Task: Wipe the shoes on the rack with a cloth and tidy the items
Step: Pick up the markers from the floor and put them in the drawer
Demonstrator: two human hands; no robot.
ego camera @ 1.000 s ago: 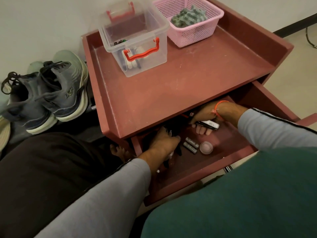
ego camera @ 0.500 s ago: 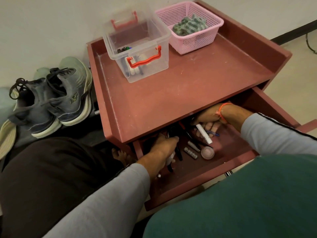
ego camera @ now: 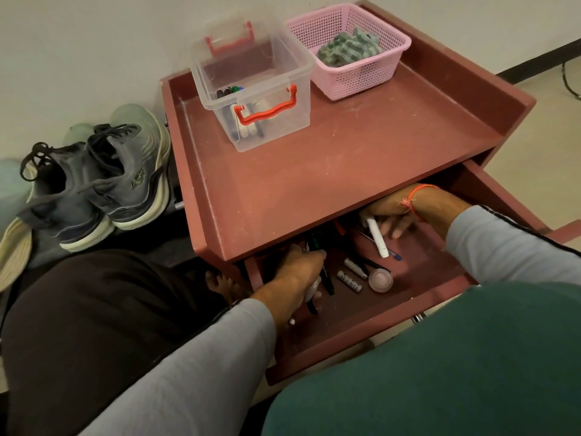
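Both hands are inside the open drawer (ego camera: 361, 347) of a dark red cabinet (ego camera: 314, 171). My left hand (ego camera: 298, 272) grips a bundle of pens and markers, dark and white ends sticking out below the fist. Under the cabinet top, my right hand (ego camera: 390, 212) holds a white marker (ego camera: 377, 237) that points down into the drawer. Two batteries (ego camera: 350, 280) and a small round pink-lidded pot (ego camera: 381, 280) lie on the drawer floor. A grey pair of sneakers (ego camera: 103, 180) stands left of the cabinet. A green cloth (ego camera: 345, 50) lies in the pink basket (ego camera: 361, 80).
A clear plastic box (ego camera: 267, 121) with red handles holds markers on the cabinet top, next to the pink basket. A blue pen (ego camera: 394, 254) lies in the drawer near the white marker. My knees fill the lower view. More footwear lies at the far left (ego camera: 12, 247).
My right hand has turned the white marker from lying level to pointing down into the drawer. My left hand stays on the bundle of pens. The view has shifted slightly downward.
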